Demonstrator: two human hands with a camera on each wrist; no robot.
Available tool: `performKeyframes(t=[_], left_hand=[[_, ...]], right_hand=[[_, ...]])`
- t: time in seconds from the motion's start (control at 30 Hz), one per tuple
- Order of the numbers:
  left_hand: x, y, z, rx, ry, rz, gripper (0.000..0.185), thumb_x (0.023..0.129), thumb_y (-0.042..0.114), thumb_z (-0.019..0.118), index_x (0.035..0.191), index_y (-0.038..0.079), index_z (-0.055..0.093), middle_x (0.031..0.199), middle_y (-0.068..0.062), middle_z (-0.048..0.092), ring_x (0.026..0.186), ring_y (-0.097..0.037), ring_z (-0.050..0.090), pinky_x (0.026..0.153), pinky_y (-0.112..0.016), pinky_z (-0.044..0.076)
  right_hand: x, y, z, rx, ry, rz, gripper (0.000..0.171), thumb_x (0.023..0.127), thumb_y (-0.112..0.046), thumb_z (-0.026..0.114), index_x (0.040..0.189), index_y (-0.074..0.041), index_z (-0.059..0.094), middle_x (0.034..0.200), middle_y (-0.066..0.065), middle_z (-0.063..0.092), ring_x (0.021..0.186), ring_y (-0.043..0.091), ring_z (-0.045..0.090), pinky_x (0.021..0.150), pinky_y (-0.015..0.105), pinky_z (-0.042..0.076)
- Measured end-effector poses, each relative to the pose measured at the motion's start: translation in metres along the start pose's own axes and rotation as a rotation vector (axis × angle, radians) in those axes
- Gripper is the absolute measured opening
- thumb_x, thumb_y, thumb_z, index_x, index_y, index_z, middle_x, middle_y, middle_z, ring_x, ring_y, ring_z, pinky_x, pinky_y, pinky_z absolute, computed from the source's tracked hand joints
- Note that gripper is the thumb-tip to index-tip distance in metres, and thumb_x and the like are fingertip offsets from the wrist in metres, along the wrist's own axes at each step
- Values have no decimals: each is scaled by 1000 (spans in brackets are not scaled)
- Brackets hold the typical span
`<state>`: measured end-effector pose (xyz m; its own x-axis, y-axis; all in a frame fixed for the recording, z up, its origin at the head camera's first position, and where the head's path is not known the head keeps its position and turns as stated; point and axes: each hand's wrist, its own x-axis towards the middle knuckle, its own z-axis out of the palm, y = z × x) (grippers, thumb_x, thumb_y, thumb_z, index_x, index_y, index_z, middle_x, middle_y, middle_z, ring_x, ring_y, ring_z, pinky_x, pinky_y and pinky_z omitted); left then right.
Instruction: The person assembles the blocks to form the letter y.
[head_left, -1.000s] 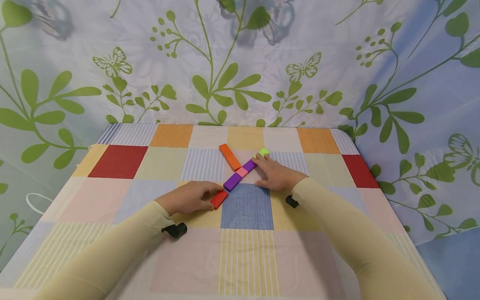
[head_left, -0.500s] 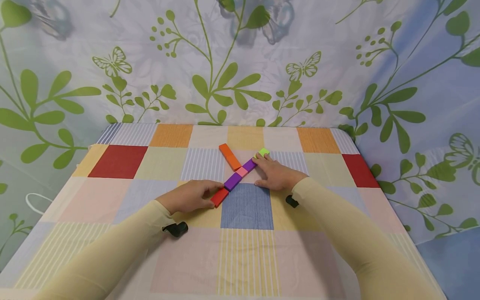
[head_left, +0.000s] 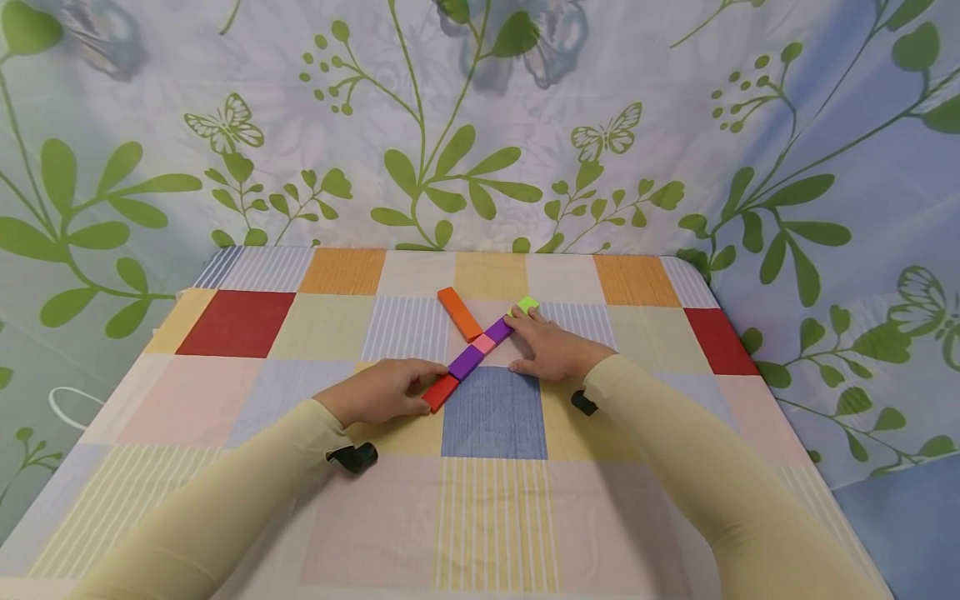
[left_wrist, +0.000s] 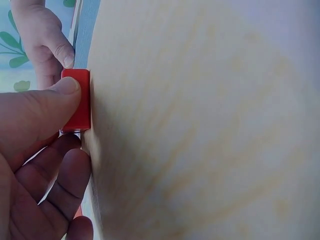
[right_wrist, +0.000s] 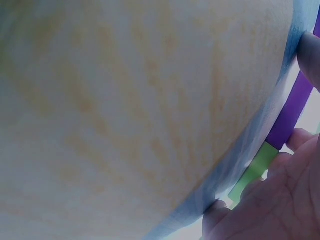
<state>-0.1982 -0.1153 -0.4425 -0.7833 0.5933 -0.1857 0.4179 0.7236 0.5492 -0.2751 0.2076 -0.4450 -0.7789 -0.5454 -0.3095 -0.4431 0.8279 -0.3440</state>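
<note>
In the head view my left hand [head_left: 378, 390] pinches a red block [head_left: 441, 392] between thumb and fingers at the near end of a slanting row. The left wrist view has the thumb on top of that red block [left_wrist: 77, 102]. Up the row lie a purple block [head_left: 466, 362], a pink block [head_left: 484, 344], a second purple block [head_left: 498, 331] and a lime green block [head_left: 528, 303]. My right hand [head_left: 555, 346] rests its fingertips by the join of the green and far purple blocks, thumb spread apart. The right wrist view has its fingers along the green block [right_wrist: 255, 170].
An orange block [head_left: 459, 314] slants off to the upper left, its near end at the pink block. A patchwork cloth [head_left: 495, 525] covers the table. A leaf-patterned curtain [head_left: 300, 117] hangs behind it, and a white cable loop [head_left: 67, 406] shows at the left edge.
My left hand has slid the red block slightly up and right, closing the small gap to the near purple block. The right hand and the other blocks have stayed put.
</note>
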Motion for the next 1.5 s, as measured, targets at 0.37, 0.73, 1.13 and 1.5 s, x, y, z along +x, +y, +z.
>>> performKeyframes(t=[0.37, 0.73, 1.13, 1.5], left_hand=[[2, 1, -1, -10, -1, -16, 62, 95, 24, 79, 153, 18, 56, 99, 3, 62, 98, -18, 56, 86, -35, 49], [3, -1, 0, 8, 0, -5, 62, 95, 25, 79, 153, 19, 56, 99, 4, 62, 96, -17, 56, 85, -34, 48], [3, 1, -1, 9, 1, -6, 61, 95, 25, 79, 152, 18, 57, 99, 4, 61, 95, -16, 56, 84, -33, 48], [4, -1, 0, 4, 7, -7, 60, 95, 25, 79, 151, 20, 57, 96, 3, 61, 92, -16, 56, 81, -33, 48]], right_hand=[[1, 0, -1, 0, -3, 2, 87, 104, -42, 64, 170, -14, 14, 178, 11, 0, 165, 39, -4, 130, 61, 9], [2, 1, 0, -2, -7, -3, 87, 105, -43, 63, 170, -13, 13, 178, 12, -1, 164, 40, -4, 130, 61, 8], [4, 4, 1, -8, -2, -5, 88, 104, -43, 63, 170, -14, 13, 178, 12, -1, 164, 40, -4, 130, 62, 9], [3, 3, 0, -9, -4, -1, 88, 104, -43, 63, 170, -14, 14, 178, 12, 0, 164, 40, -3, 130, 62, 9]])
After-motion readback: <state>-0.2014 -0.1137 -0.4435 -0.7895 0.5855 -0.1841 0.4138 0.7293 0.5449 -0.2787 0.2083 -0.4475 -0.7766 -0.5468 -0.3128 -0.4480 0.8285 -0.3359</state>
